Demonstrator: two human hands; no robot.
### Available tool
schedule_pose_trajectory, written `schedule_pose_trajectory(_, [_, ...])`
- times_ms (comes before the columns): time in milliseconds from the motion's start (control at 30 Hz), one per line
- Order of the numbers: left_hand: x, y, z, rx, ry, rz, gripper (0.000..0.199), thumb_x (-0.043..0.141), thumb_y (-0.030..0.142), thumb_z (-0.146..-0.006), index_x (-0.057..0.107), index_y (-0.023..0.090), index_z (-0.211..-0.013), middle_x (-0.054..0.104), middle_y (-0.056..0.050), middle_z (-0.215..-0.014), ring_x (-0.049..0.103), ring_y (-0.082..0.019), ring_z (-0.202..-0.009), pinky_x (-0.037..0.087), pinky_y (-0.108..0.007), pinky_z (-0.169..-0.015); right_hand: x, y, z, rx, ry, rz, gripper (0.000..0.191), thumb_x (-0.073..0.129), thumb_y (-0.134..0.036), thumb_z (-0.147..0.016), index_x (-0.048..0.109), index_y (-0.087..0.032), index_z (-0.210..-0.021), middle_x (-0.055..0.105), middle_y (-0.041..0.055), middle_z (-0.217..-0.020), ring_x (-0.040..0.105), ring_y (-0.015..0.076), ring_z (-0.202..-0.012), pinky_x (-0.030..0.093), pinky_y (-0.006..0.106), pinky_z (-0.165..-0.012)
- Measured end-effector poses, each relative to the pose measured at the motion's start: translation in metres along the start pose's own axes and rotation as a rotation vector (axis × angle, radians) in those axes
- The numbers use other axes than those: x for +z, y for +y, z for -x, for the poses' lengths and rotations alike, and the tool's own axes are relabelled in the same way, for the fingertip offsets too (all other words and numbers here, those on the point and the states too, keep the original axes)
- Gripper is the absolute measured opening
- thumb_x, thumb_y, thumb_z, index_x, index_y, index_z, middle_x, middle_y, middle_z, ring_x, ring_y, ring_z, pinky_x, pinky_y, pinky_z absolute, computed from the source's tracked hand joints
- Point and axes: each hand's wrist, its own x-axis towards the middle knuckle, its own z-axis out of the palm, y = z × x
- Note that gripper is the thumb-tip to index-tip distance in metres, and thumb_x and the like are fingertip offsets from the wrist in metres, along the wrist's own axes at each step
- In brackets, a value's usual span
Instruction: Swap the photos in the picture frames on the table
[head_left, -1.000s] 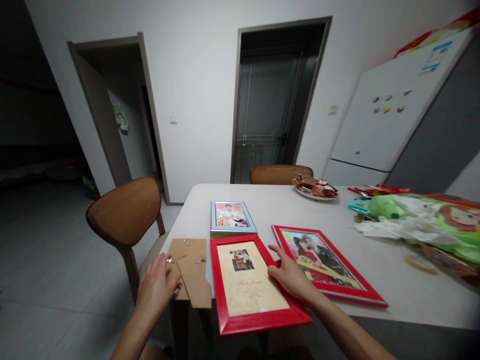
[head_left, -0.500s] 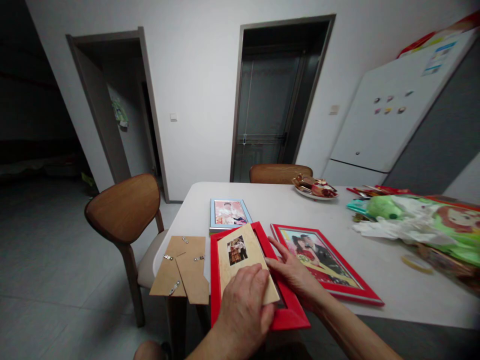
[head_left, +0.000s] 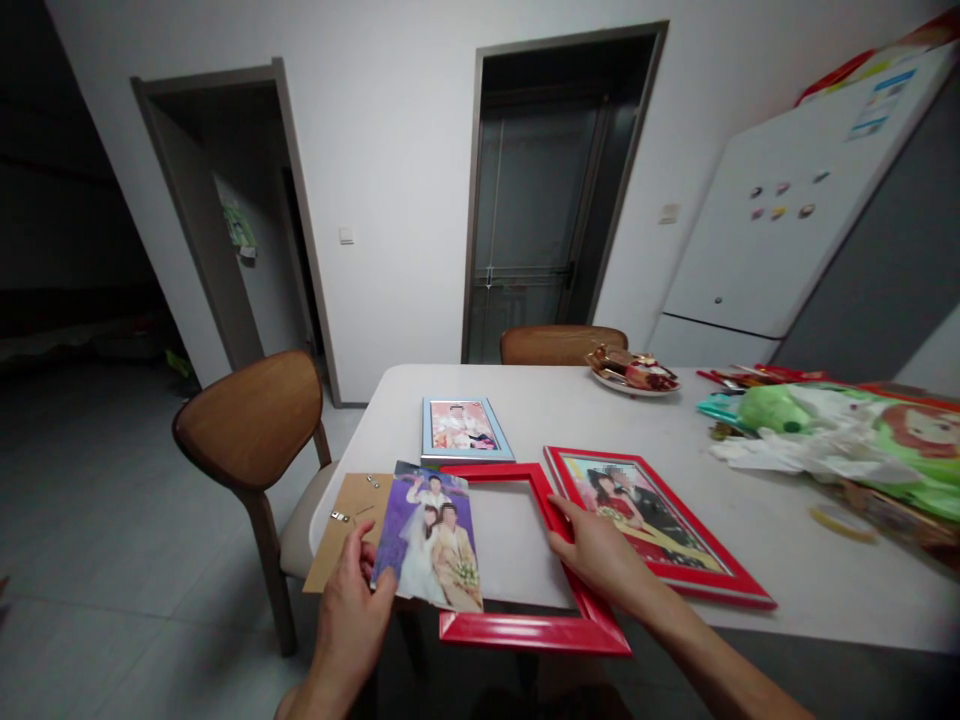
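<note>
Pinched in my left hand [head_left: 356, 590] is a wedding photo [head_left: 431, 540] with a purple background, its picture side facing up. It overlaps the left side of a red picture frame [head_left: 536, 632]. My right hand [head_left: 600, 545] grips that frame's right side, thumb on top; through its opening the white tabletop shows. A brown backing board [head_left: 341, 555] with metal clips lies under the photo's left edge. To the right lies a second red picture frame [head_left: 739, 585] with a couple's photo in it. Behind, a light-blue picture frame [head_left: 461, 425] also holds a photo.
A plate of wrapped items [head_left: 634, 375] stands at the white table's [head_left: 517, 395] far side. Green bags and crumpled white plastic [head_left: 817, 440] crowd the right, with a tape roll [head_left: 844, 525] nearby. Wooden chairs stand at the left [head_left: 251, 440] and behind [head_left: 562, 345].
The cream sheet with a small picture no longer shows in the frame. My left hand has moved left and now holds the purple wedding photo. The frame's opening is bare; my right hand stays on it.
</note>
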Motion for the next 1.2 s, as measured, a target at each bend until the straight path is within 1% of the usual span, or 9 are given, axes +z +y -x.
schedule_pose_trajectory(300, [0.003,-0.007,0.004,0.036,-0.135,-0.336,0.036,0.041,0.02,-0.073,0.043,0.017,-0.109,0.058,-0.004,-0.084,0.056,-0.02,-0.082,0.04,-0.031,-0.072,0.007,-0.007,0.001,-0.044,-0.023,0.142,0.04,0.04,-0.019,-0.072,0.051,-0.01,-0.11,0.063,0.0157,-0.091,0.059,0.0235,-0.082,0.039,0.029,-0.069])
schedule_pose_trajectory(500, [0.003,-0.006,0.005,0.13,-0.112,-0.461,0.032,0.042,0.017,-0.072,0.049,0.016,-0.103,0.059,-0.007,-0.094,0.054,-0.021,-0.091,0.04,-0.034,-0.077,0.004,-0.008,0.003,-0.049,-0.047,0.194,0.032,0.041,-0.019,-0.071,0.056,-0.012,-0.099,0.063,0.0148,-0.085,0.058,0.0237,-0.077,0.039,0.03,-0.066])
schedule_pose_trajectory(600, [0.006,-0.007,0.007,0.22,-0.096,-0.441,0.031,0.043,0.017,-0.07,0.05,0.017,-0.1,0.058,-0.008,-0.097,0.052,-0.023,-0.094,0.04,-0.037,-0.08,0.002,-0.013,0.004,-0.08,0.043,0.156,0.031,0.043,-0.021,-0.071,0.057,-0.012,-0.098,0.059,0.0153,-0.094,0.055,0.0246,-0.085,0.039,0.032,-0.071])
schedule_pose_trajectory(733, [0.015,-0.005,0.013,0.371,-0.156,-0.356,0.04,0.047,0.016,-0.067,0.048,0.017,-0.107,0.05,-0.01,-0.115,0.043,-0.024,-0.108,0.035,-0.044,-0.09,0.013,-0.03,0.004,-0.121,0.081,-0.247,0.044,0.045,-0.026,-0.071,0.047,-0.014,-0.114,0.057,0.0116,-0.1,0.055,0.0186,-0.084,0.04,0.03,-0.074])
schedule_pose_trajectory(833, [0.025,-0.004,0.019,0.448,-0.241,-0.328,0.049,0.047,0.013,-0.065,0.045,0.016,-0.114,0.043,-0.012,-0.124,0.037,-0.026,-0.115,0.031,-0.048,-0.094,0.034,-0.051,0.0,-0.024,-0.088,-0.683,0.054,0.047,-0.023,-0.067,0.038,-0.016,-0.12,0.058,0.0021,-0.077,0.053,0.0114,-0.057,0.041,0.024,-0.054])
schedule_pose_trajectory(933, [0.035,-0.004,0.02,0.51,-0.271,-0.317,0.058,0.045,0.008,-0.061,0.042,0.015,-0.118,0.039,-0.013,-0.128,0.032,-0.028,-0.119,0.029,-0.052,-0.095,0.046,-0.076,-0.005,0.049,-0.133,-1.058,0.06,0.045,-0.012,-0.06,0.037,-0.015,-0.12,0.044,-0.0075,-0.056,0.04,0.0066,-0.043,0.031,0.018,-0.041])
schedule_pose_trajectory(1000, [0.037,-0.004,0.016,0.557,-0.239,-0.27,0.061,0.041,0.004,-0.06,0.041,0.015,-0.119,0.04,-0.012,-0.128,0.032,-0.026,-0.119,0.03,-0.05,-0.095,0.04,-0.093,-0.006,0.022,-0.072,-1.217,0.06,0.045,-0.008,-0.058,0.038,-0.014,-0.118,0.038,-0.0094,-0.053,0.036,0.0052,-0.043,0.028,0.016,-0.041])
schedule_pose_trajectory(1100, [0.032,0.003,0.005,0.591,-0.115,-0.088,0.059,0.034,0.0,-0.065,0.041,0.018,-0.12,0.044,-0.008,-0.126,0.036,-0.02,-0.117,0.032,-0.042,-0.097,0.016,-0.116,-0.002,-0.069,0.014,-1.37,0.058,0.05,-0.012,-0.062,0.037,-0.017,-0.118,0.046,-0.0071,-0.061,0.041,0.0049,-0.049,0.034,0.017,-0.047])
schedule_pose_trajectory(1200, [0.023,0.019,-0.004,0.455,0.014,0.184,0.046,0.035,0.007,-0.074,0.045,0.02,-0.117,0.05,-0.005,-0.12,0.043,-0.018,-0.113,0.032,-0.036,-0.097,-0.003,-0.125,0.003,-0.102,0.017,-1.507,0.057,0.053,-0.025,-0.068,0.033,-0.019,-0.121,0.054,-0.0019,-0.075,0.052,0.0084,-0.062,0.041,0.021,-0.057])
